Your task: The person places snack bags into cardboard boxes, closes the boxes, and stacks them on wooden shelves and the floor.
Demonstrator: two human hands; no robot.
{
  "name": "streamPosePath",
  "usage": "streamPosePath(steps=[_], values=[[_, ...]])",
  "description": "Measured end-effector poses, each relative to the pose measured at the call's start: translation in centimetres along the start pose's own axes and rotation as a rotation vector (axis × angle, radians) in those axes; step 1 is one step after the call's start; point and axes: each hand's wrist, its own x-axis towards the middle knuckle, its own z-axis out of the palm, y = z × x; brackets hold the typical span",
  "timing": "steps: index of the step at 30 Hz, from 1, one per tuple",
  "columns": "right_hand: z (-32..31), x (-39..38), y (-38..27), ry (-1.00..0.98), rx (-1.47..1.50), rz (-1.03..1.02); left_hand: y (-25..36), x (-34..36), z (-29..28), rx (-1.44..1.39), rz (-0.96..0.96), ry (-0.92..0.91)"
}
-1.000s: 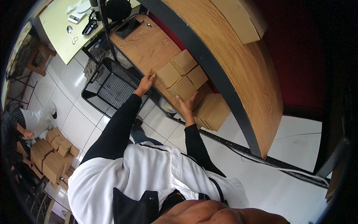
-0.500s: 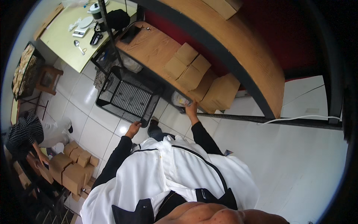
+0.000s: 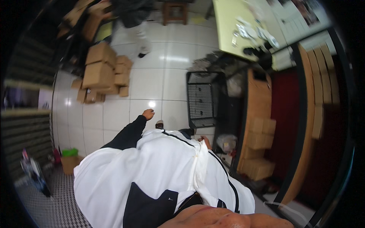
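My left hand hangs over the tiled floor in front of my white shirt, its fingers loosely bent and nothing visible in it. Close to the right side of my shirt is my right hand, partly covered by the cloth and a little blurred. Its fingers look relaxed, and I see nothing held. Ahead of that hand a black slatted plastic crate rests on the floor, apart from both hands. A clear plastic bundle sits just right of my right hand, beside the wooden bench.
Brown cartons are piled on the floor to the left. On the right, a wooden bench carries several small cartons. A yellow table and a wooden stool stand ahead. Another person's pale trouser leg shows far left.
My view has swung left, bringing the carton pile ahead-left and the bench to the right. My right hand has left the bench edge; my left hand has come away from beside the crate.
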Motion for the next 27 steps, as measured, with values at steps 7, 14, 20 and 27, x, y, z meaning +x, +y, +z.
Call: streamPosePath(steps=[7, 14, 20, 27], values=[[4.3, 6.2, -1.2, -0.056, -0.297, -0.110, -6.7, -4.3, -2.6, -0.099, -0.086, 0.119], [4.1, 11.1, -4.8, 0.053, -0.441, -0.141, -11.1, -5.7, -7.9, -0.232, -0.181, 0.303], [7.5, 11.4, -14.3, -0.154, -0.484, -0.308, -12.5, -4.4, -7.2, -0.317, -0.283, 0.332], [7.4, 16.4, -19.9, -0.277, -0.582, -0.366, -11.6, -3.3, -8.1, -0.351, -0.221, 0.286]])
